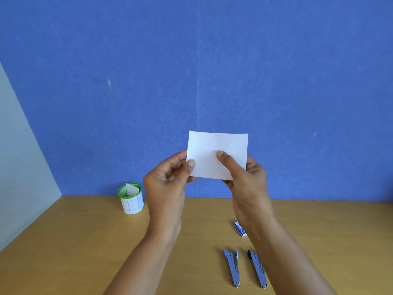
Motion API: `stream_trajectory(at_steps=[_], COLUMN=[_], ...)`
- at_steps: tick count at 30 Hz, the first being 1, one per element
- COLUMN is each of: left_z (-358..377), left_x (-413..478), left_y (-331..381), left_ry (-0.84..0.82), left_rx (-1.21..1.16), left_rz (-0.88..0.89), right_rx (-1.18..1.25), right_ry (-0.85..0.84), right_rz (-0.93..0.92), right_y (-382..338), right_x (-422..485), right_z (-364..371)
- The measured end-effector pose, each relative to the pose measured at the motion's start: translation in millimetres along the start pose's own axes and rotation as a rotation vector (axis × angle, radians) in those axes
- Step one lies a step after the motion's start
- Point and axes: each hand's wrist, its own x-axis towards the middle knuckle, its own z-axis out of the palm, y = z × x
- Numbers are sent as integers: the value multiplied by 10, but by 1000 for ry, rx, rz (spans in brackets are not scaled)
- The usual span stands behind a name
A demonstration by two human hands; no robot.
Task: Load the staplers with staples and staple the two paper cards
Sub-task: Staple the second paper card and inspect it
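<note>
Pinching a white paper card (pixel 219 150) in mid-air, the left hand (pixel 168 182) grips its lower left corner and the right hand (pixel 246 175) its lower right. Both are clamped on it. Beneath the card, on the worktop (pixel 85 241), lie a blue stapler (pixel 232 268), a black-tipped stapler (pixel 258 271) and a staple box (pixel 240 229).

Left grip (pixel 166 184) and right grip (pixel 249 186) raised, pinching (thumbs nearest).

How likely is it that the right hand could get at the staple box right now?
Probably yes, once freed. The right hand pinches the card with the left hand, so it must let go first. The box lies uncovered on the table near its wrist.
</note>
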Motion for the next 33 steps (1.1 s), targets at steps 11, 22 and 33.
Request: stream_trajectory(at_steps=[11,22,33], left_z=[-82,-165,-341], left_x=[90,139,196], left_y=[-90,-145,-344], left_ry=[98,166,188], left_rx=[-80,-209,-134], left_rz=[-187,-448,-616], right_rx=[-314,-938,-942], right_ry=[72,-60,-55], right_rz=[-297,-714,-352], right_y=[58,139,318], right_x=[54,77,192], right_z=[-43,-98,-153])
